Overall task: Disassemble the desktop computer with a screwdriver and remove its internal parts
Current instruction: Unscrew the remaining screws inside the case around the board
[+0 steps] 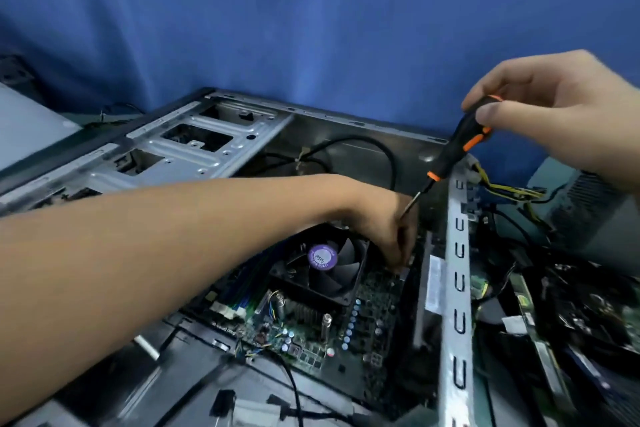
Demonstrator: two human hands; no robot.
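The open desktop case (pixel 346 135) lies on its side with the green motherboard (pixel 374 291) exposed. A black CPU fan (pixel 325 263) with a purple label sits on its heatsink. My right hand (pixel 554 114) pinches the top of a black and orange screwdriver (pixel 457 146), whose shaft slants down into the case. My left hand (pixel 391 229) reaches across the case with its fingers curled round the lower shaft near the tip, right of the fan. The tip itself is hidden behind my fingers.
A silver drive cage (pixel 194 146) fills the case's far left. A metal rear rail (pixel 459 270) with slots runs down the right. Loose circuit cards (pixel 571 322), cables and a grey power supply (pixel 585 208) lie to the right. A blue curtain hangs behind.
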